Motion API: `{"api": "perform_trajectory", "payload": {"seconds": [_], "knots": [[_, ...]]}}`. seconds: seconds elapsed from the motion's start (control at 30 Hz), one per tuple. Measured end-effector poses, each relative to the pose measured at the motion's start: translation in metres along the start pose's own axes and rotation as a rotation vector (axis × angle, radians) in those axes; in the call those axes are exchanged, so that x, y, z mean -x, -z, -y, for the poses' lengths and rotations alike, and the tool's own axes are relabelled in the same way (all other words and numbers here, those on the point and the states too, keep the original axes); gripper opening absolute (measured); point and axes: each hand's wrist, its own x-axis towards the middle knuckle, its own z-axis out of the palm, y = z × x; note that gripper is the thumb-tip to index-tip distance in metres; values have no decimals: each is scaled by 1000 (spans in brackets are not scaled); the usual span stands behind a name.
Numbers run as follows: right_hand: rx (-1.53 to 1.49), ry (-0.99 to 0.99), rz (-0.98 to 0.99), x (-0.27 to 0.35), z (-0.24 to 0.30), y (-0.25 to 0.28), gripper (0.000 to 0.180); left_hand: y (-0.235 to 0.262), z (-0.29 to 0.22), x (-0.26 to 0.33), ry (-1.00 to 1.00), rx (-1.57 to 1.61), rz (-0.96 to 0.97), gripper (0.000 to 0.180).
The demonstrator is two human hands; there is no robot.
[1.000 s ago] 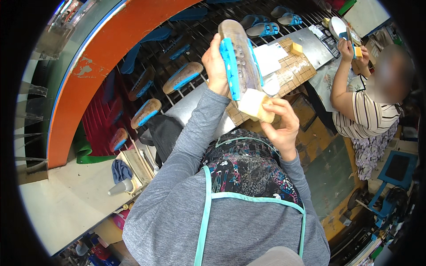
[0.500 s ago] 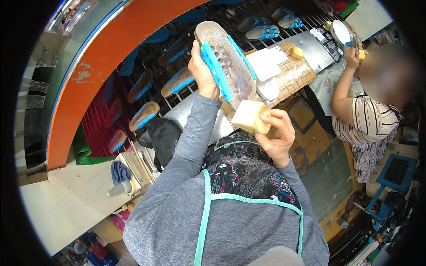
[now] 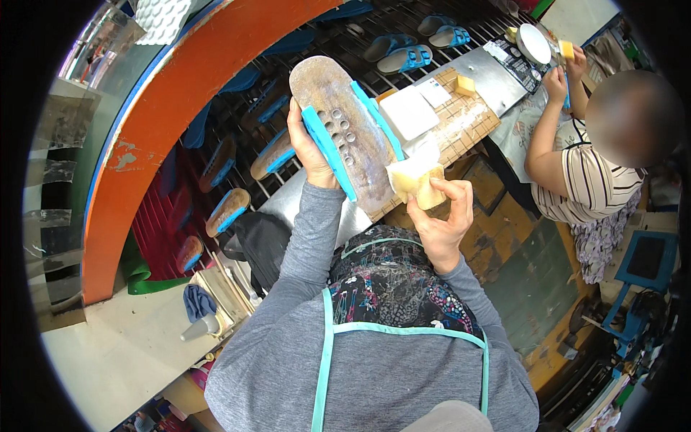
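My left hand is closed around the side of a sandal, raised in front of me. A brown, worn-looking face with a cluster of round holes points up at me, and bright blue strap material runs along both long edges. Between the fingertips and thumb of my right hand is a pale yellow sponge block. The sponge overlaps the sandal's lower right edge; whether it presses on the surface I cannot tell.
Beyond the sandal, a metal rack holds several blue-strapped sandals. A board bears a white tray and another sponge. To the right a co-worker in a striped top holds a yellow block. An orange curved panel stands left.
The sandal and my left hand have shifted left and slightly down in view. My right hand and the sponge have moved slightly too. The co-worker's hands have shifted.
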Motion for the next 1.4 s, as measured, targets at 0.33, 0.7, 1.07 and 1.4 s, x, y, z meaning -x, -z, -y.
{"api": "perform_trajectory", "payload": {"seconds": [0.33, 0.7, 1.07, 1.4], "knots": [[40, 43, -52, -1, -4, 8, 46, 8, -1, -14, -33, 20, -27, 50], [64, 272, 96, 14, 7, 7, 46, 15, 2, -27, -102, 85, 42, 50], [88, 244, 168, -26, 7, 6, 38, -9, 17, -21, -80, -110, -2, 47], [-28, 201, 189, 7, -6, 17, 46, -6, 28, -32, -161, -110, -26, 42]]}}
